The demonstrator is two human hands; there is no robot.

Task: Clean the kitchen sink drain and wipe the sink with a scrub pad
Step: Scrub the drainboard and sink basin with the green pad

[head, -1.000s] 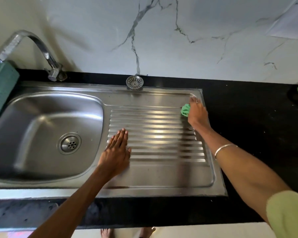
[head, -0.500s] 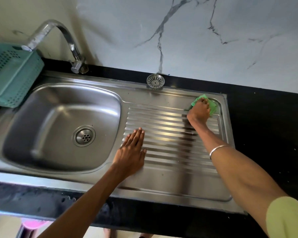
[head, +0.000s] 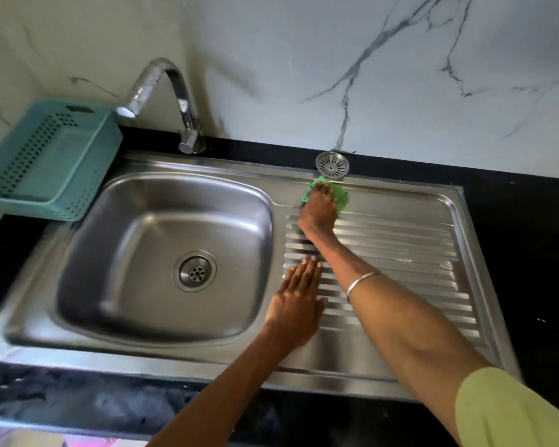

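Steel drainboard (head: 400, 253) | right hand (head: 318, 214) pressing scrub pad (head: 341, 195), moved from far-right corner leftward toward strainer (head: 332, 163) | left hand (head: 296, 304) flat, empty | far edge wiped, basin (head: 162, 237) pending

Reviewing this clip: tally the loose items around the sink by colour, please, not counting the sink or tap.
Green: 1, scrub pad under the right hand
Teal: 1, basket
Silver: 2, strainer at the wall, bangle
Total: 4

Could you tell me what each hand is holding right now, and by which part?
The right hand presses the green scrub pad from on top; the left hand rests flat on the drainboard, holding nothing.
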